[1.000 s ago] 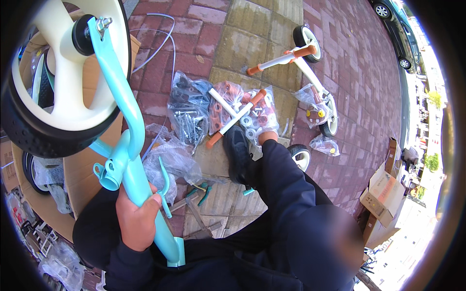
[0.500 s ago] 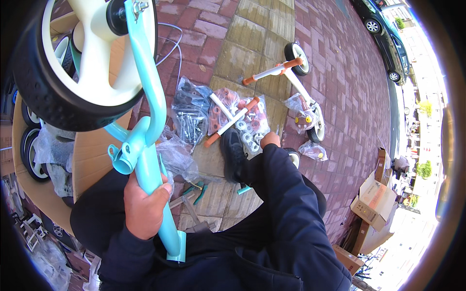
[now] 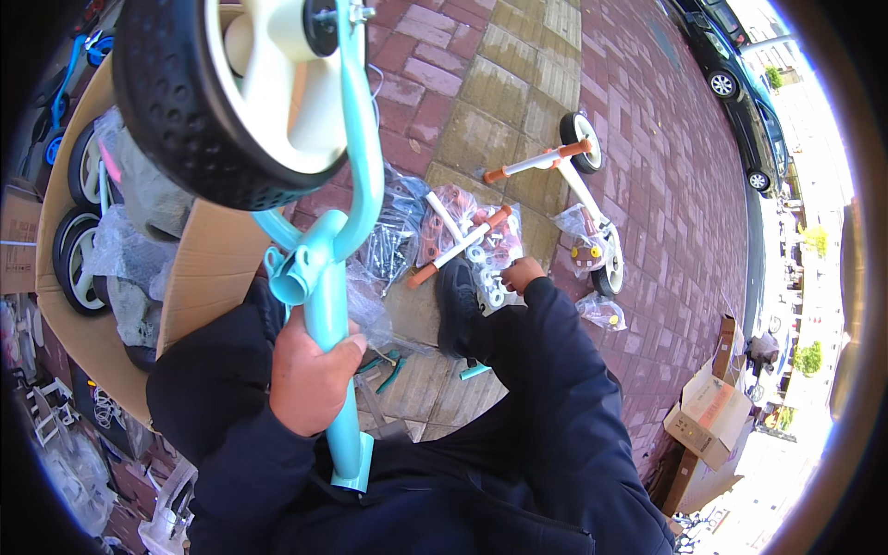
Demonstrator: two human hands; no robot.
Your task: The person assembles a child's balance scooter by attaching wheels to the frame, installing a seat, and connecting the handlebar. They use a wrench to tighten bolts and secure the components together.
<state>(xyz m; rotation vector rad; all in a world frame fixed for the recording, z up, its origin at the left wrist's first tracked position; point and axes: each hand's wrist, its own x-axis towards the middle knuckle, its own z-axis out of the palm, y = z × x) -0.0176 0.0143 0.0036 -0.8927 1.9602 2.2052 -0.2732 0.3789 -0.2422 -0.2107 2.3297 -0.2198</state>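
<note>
My left hand wraps round the main tube of a turquoise balance-bike frame, holding it upright before me. A cream wheel with a thick black tyre is fixed between the fork arms at the frame's top. Further right, my right hand reaches down with bent fingers beside a clear bag of white plastic rings; whatever lies in its fingers is too small to make out. Next to that bag lie a white handlebar with orange grips and a bag of bolts.
An open cardboard box with wheels and wrapped parts stands at the left. A white balance bike lies on the paving at the right. Green-handled pliers rest between my legs. More boxes stand far right.
The frame, wheel and left hand have shifted rightward in view, with more of the cardboard box showing. My right hand stays by the bag of rings, its fingers now more visible.
</note>
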